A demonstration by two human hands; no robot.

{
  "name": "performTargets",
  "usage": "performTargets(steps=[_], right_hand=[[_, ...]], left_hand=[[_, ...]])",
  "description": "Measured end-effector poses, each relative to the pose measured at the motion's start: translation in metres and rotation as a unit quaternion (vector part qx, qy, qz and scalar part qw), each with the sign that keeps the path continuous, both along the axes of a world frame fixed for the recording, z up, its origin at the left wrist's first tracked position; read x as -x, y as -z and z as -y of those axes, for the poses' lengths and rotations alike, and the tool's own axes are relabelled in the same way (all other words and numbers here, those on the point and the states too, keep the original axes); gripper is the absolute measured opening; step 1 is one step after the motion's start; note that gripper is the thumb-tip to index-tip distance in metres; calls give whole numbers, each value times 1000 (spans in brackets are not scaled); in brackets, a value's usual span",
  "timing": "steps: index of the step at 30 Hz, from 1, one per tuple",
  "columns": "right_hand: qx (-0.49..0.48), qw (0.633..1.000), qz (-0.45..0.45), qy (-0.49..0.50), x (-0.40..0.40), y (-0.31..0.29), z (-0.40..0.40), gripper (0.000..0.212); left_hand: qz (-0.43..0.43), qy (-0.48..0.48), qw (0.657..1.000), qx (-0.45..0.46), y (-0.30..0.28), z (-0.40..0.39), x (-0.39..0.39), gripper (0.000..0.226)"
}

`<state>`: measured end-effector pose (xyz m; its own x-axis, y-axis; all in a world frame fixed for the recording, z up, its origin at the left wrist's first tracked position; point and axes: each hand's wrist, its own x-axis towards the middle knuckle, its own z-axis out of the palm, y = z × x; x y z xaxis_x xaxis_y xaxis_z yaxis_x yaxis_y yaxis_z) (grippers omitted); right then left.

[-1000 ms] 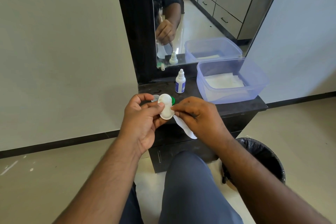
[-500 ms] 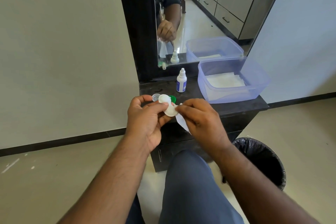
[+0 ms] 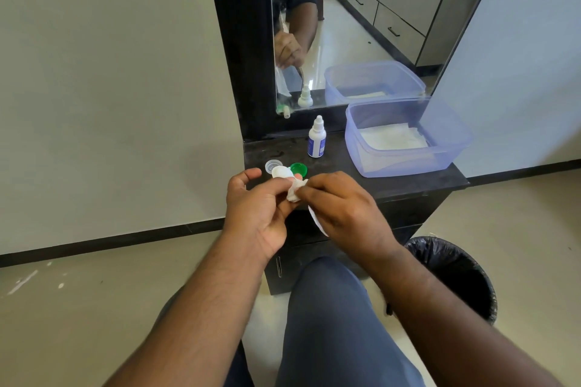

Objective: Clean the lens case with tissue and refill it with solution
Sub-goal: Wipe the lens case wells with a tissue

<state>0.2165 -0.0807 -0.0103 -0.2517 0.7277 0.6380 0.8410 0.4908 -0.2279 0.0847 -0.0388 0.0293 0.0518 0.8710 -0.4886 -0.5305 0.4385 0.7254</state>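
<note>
My left hand (image 3: 257,210) grips the white lens case (image 3: 280,171), of which only the far end shows past my fingers. My right hand (image 3: 341,207) pinches a white tissue (image 3: 295,191) and presses it against the near well of the case; a tail of tissue hangs below my palm. Two loose caps lie on the black dresser top (image 3: 393,184) just behind my hands: a clear one (image 3: 272,165) and a green one (image 3: 298,169). The small white solution bottle (image 3: 317,139) with a blue label stands upright farther back, capped.
A translucent blue plastic tub (image 3: 405,163) holding folded tissues sits at the right of the dresser. A mirror (image 3: 345,25) rises behind. A bin lined with a black bag (image 3: 456,273) stands on the floor at the right. My knee is below.
My right hand has pushed the tissue over the near end of the case, covering it. Both hands have stayed close together in front of the dresser edge.
</note>
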Motion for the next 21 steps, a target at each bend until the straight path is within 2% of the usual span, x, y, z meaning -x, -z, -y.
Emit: performTargets(steps=[2,6,10,12,15,19,21], right_hand=[[7,999,-30,25,-3,0,1,19],[19,999,-40,-5,10,-2,3,20],[56,992,-96,62,8,-5,1,18],[57,994,-72,61,9,-7,2,18],[40,999,-15,8,14,-9,2,25],[34,998,-30,40,6,-9,-2,18],[29,999,9,29,9,-10,-1,24]], left_hand=[[8,1,1000,2,-1,-1,2,52],[19,-12,1000,-1,-1,3,-3,44],[6,-32,999,-11,2,4,-5,43],[5,-36,999,-14,3,4,-5,41],[-7,-45,999,-6,4,6,-7,41],[-6,-59,998,-10,3,5,-5,40],[-11,-63,998,-6,3,5,-5,39]])
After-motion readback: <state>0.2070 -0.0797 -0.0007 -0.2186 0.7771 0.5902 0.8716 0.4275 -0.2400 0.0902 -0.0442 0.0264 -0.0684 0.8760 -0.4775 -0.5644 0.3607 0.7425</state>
